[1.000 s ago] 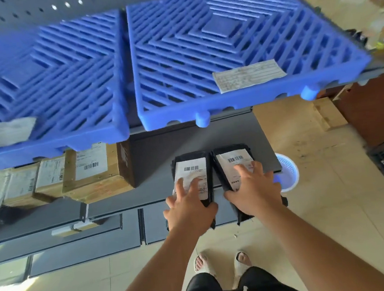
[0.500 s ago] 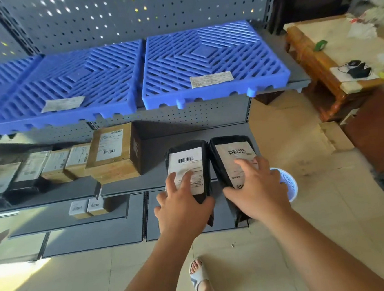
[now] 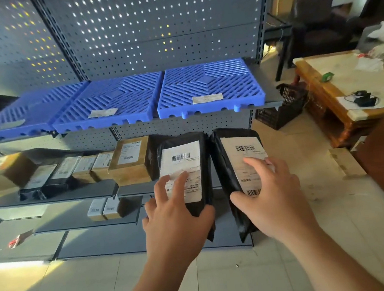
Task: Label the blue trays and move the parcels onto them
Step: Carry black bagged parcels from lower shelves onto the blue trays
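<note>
Holding 2 black parcels (image 3: 188,169), L hand (image 3: 177,219) + R hand (image 3: 273,198).

Both arms outstretched; left hand (image 3: 174,217) and right hand (image 3: 269,199) each gripping, fingers spread.

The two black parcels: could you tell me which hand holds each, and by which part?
The left hand grips the left black parcel by its near lower end; the right hand grips the right black parcel likewise.

head camera looks forward and down at nearby shelf rack (image 3: 152,32).
</note>
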Tool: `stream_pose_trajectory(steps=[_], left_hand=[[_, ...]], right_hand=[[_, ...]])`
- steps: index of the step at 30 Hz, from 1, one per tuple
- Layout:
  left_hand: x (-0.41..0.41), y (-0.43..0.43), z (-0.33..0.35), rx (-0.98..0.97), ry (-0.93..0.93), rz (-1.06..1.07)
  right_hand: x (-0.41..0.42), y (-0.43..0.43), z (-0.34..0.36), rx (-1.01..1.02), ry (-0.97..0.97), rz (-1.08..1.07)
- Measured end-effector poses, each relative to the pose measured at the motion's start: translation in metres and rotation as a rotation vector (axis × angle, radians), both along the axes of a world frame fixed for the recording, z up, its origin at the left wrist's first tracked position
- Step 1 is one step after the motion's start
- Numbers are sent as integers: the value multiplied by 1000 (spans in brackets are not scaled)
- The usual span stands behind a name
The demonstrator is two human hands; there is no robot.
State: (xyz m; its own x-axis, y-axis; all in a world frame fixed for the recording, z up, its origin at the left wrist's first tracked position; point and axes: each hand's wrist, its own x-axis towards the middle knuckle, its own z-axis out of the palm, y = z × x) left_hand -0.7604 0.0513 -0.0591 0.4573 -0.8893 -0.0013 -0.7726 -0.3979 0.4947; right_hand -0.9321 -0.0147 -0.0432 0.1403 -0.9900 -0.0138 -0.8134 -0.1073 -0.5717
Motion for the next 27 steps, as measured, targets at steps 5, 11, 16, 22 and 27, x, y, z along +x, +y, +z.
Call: stream_pose_trajectory(steps=[5, 11, 16, 22, 27], left_hand=[[12, 1, 35, -146, -36, -28], [47, -23, 67, -215, -93, -47], [80, -55, 88, -260, -96, -91], [101, -102, 103, -295, -64, -122], [107, -153, 116, -323, -105, -114]], right_hand=[[6, 3, 32, -135, -59, -31], [34, -18, 69, -250, -64, -51], [55, -45, 94, -319, -32, -104], [72, -90, 113, -382, -5, -148], [79, -141, 120, -395, 39, -164]])
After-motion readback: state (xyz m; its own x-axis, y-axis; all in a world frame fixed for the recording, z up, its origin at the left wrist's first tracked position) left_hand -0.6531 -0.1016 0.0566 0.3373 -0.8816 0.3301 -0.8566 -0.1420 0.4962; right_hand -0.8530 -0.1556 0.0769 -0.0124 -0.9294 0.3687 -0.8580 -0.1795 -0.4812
